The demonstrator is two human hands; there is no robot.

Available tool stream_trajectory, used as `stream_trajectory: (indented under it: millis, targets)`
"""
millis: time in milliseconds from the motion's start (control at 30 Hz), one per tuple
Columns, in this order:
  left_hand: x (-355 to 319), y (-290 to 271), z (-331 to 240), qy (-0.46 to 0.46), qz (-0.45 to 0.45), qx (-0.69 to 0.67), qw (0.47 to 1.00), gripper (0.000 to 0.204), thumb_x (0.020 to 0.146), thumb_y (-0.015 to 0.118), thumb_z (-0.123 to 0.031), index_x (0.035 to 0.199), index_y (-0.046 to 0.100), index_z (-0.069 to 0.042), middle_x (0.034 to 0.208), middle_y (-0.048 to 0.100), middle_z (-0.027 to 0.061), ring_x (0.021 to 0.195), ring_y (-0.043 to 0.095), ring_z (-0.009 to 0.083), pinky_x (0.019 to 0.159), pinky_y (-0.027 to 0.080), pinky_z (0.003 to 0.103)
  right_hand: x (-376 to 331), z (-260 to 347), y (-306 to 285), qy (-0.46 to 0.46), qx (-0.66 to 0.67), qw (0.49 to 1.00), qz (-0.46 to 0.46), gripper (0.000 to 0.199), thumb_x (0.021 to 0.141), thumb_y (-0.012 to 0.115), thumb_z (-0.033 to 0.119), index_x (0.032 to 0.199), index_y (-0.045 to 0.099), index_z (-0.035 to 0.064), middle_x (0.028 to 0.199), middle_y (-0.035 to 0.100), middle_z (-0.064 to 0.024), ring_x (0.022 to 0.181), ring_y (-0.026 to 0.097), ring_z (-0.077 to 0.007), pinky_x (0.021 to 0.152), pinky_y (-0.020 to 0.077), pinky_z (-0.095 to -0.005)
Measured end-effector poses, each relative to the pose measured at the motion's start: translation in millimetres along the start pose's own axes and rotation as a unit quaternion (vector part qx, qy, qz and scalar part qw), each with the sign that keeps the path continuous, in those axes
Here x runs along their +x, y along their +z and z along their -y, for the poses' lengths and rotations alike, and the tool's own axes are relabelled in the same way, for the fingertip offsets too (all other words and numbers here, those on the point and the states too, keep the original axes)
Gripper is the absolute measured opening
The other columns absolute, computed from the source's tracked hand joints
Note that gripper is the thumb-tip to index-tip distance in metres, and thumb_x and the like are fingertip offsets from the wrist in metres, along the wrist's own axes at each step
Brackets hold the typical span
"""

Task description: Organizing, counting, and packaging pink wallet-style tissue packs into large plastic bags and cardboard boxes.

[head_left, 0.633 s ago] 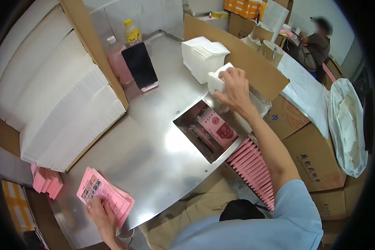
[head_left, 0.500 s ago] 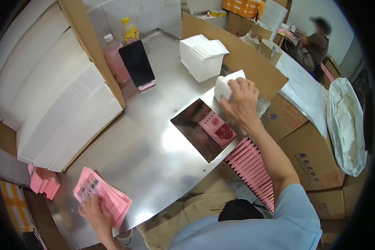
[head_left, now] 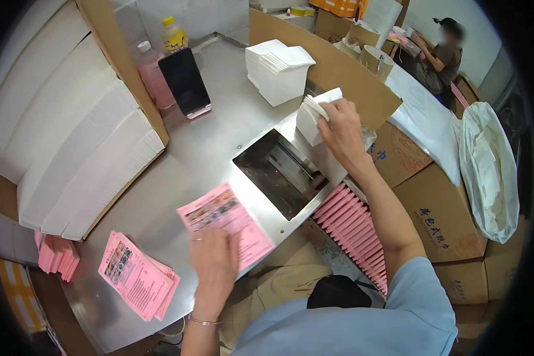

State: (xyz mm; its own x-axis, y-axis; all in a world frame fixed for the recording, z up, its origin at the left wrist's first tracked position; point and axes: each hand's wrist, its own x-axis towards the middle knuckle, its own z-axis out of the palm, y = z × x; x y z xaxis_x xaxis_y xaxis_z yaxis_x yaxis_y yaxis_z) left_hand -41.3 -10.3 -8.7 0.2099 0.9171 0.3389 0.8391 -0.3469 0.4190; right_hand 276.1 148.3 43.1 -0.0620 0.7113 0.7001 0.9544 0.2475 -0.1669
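A pink printed sheet point(head_left: 234, 216) lies beneath my left hand point(head_left: 215, 258), which carries it near the opening's left side; the fingers are slightly blurred on it. A fanned pile of similar pink sheets point(head_left: 137, 276) rests on the metal table to the left. Beyond the rectangular opening point(head_left: 279, 172) in the tabletop, my right hand point(head_left: 343, 127) is closed on a small stack of folded white paper napkins point(head_left: 310, 118), its top ones spread apart. Dark metal parts and a small red light show inside the opening. Pink packets point(head_left: 350, 228) stand in a row below the table's edge.
A big carton of white napkins point(head_left: 95, 160) stands at left. Farther back are a dark phone point(head_left: 185, 83) on a stand, bottles point(head_left: 175, 35) and a napkin stack point(head_left: 279, 71). A cardboard panel point(head_left: 329, 65) borders the table; brown boxes point(head_left: 439, 219) stand right. Another person point(head_left: 442, 59) sits behind.
My left hand has moved right from the pile with a pink sheet. The pink packet in the opening is gone from sight. My right hand still grips napkins, now more fanned.
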Motion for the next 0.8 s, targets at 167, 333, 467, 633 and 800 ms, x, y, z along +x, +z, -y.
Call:
stream_trajectory:
  millis: [167, 333, 467, 633, 800]
  targets:
    - [15, 7, -22, 0.095, 0.006, -0.057, 0.994, 0.037, 0.076, 0.072, -0.015, 0.108, 0.059, -0.003, 0.119, 0.053, 0.0218, 0.109, 0.051, 0.0393, 0.085, 0.042, 0.044, -27, 49, 0, -0.172, 0.011, 0.985, -0.025, 0.044, 0.077, 0.058, -0.003, 0.121, 0.065, 0.0015, 0.114, 0.062, -0.0184, 0.111, 0.058, -0.0374, 0.098, 0.0448, -0.0509]
    - [26, 8, -34, 0.048, -0.008, -0.044, 0.998, 0.071, 0.068, 0.077, -0.025, 0.129, 0.05, 0.0, 0.142, 0.041, 0.0248, 0.128, 0.041, 0.0448, 0.096, 0.036, 0.053, -123, 128, -24, -0.379, 0.283, 0.872, 0.124, 0.035, 0.081, 0.061, 0.015, 0.114, 0.067, 0.0052, 0.109, 0.064, -0.0156, 0.104, 0.063, -0.0328, 0.106, 0.0335, -0.0663]
    - [26, 7, -42, -0.009, -0.018, -0.005, 1.0, 0.096, 0.066, 0.08, -0.035, 0.145, 0.038, -0.001, 0.157, 0.025, 0.0257, 0.139, 0.029, 0.0506, 0.103, 0.028, 0.064, -69, 146, 8, -0.316, 0.087, 0.921, 0.21, 0.034, 0.076, 0.063, 0.015, 0.108, 0.068, 0.0024, 0.095, 0.066, -0.0114, 0.092, 0.063, -0.0302, 0.108, 0.0269, -0.0679]
    - [13, 4, -27, -0.005, -0.054, 0.134, 0.989, 0.078, 0.073, 0.076, -0.043, 0.139, 0.051, -0.01, 0.154, 0.031, 0.0247, 0.133, 0.035, 0.0474, 0.094, 0.034, 0.056, -81, 109, -5, -0.266, 0.238, 0.93, 0.084, 0.038, 0.068, 0.069, 0.01, 0.103, 0.065, -0.0022, 0.093, 0.065, -0.0186, 0.096, 0.062, -0.0357, 0.105, 0.0387, -0.0529]
    - [20, 1, -37, -0.059, -0.073, 0.153, 0.984, 0.056, 0.081, 0.07, -0.044, 0.126, 0.062, -0.013, 0.126, 0.052, 0.0176, 0.109, 0.046, 0.0374, 0.081, 0.035, 0.047, 5, 23, -8, -0.056, -0.181, 0.982, 0.023, 0.029, 0.086, 0.067, 0.026, 0.098, 0.068, 0.0004, 0.091, 0.058, -0.0127, 0.094, 0.054, -0.0297, 0.086, 0.0419, -0.0483]
